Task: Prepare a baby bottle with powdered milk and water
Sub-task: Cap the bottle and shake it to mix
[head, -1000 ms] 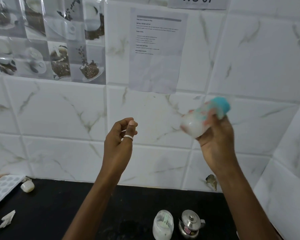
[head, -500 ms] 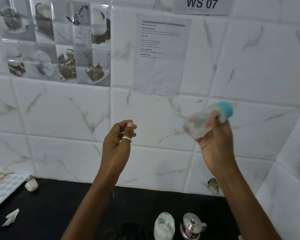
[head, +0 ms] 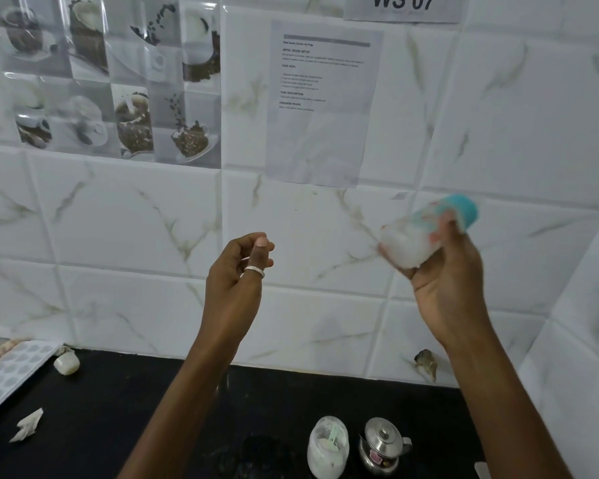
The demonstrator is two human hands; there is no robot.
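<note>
My right hand (head: 445, 281) grips a baby bottle (head: 419, 233) in the air before the tiled wall. The bottle is tilted, its teal cap up and to the right, and white milky liquid fills its lower end. Motion blurs it. My left hand (head: 236, 285) is raised to the left of the bottle, apart from it, with fingers curled and nothing in them; a silver ring sits on one finger. Below, on the black counter (head: 153, 409), stand a jar of white powder (head: 327, 447) with a pale scoop inside and a small steel kettle (head: 382, 445).
A white moulded tray (head: 11, 375) lies at the counter's left edge, with a small white cap-like piece (head: 66, 364) beside it and a crumpled scrap of paper (head: 26, 426) nearer me. A printed sheet (head: 322, 102) hangs on the wall. The wall turns a corner at the right.
The bottle has shifted slightly in my right hand's grip, blurred in every frame. My left hand keeps its curled pose. The view has tilted down a little.
</note>
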